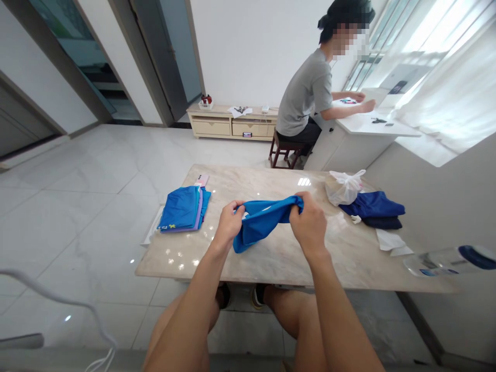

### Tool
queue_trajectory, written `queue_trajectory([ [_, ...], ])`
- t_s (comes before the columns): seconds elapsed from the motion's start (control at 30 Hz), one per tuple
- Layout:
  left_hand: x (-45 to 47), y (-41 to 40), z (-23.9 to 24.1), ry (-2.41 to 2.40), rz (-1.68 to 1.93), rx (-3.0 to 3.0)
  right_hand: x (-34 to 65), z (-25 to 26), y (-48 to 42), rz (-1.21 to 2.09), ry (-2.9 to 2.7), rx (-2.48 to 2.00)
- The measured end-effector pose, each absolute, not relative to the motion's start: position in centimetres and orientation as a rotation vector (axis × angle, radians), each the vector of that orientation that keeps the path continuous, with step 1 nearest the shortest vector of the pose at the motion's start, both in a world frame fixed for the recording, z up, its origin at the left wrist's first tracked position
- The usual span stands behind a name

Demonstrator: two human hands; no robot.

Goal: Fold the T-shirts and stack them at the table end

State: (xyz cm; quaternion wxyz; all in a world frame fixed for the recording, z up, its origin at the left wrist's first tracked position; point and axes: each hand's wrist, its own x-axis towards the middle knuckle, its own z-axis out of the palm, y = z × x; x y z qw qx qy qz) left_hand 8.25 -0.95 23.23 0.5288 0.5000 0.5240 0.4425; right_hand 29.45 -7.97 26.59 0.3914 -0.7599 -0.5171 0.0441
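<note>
A bright blue piece of clothing (261, 222) is stretched between my two hands, just above the middle of the marble-topped table. My left hand (231, 219) pinches its left corner, where a bit of white print shows. At the opposite end, my right hand (309, 219) grips the upper right corner with the fingers closed. The cloth is folded over and sags on the left side; its exact kind of garment cannot be made out. On the table's left end lies a stack of folded clothes (180, 207), blue with a purple layer.
The marble table (217, 263) bears a phone (202, 180), a white plastic bag (344, 186), dark blue clothes (374, 206), white paper (391, 242) and a clear bottle (437, 261) at the right. Beyond it, a person in a grey shirt (304, 93) sits on a stool (284, 152) at a white desk.
</note>
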Motion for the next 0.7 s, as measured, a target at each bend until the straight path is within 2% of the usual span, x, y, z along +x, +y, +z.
queue_trajectory([
  [0.1,8.0,-0.8,22.6,1.322,1.128,1.281,30.8,23.8,-7.7,0.345,-1.673,-1.957],
  [0.23,9.0,-1.3,21.7,1.315,1.145,1.365,30.1,21.5,-6.4,0.451,-1.838,-1.583],
  [0.5,10.0,-2.8,22.3,1.039,1.179,1.3,25.3,24.6,-6.3,0.682,-1.704,-1.463],
  [0.7,9.9,-2.2,22.2,1.16,1.264,1.176,23.3,25.0,-6.1,0.776,-1.69,-1.538],
])
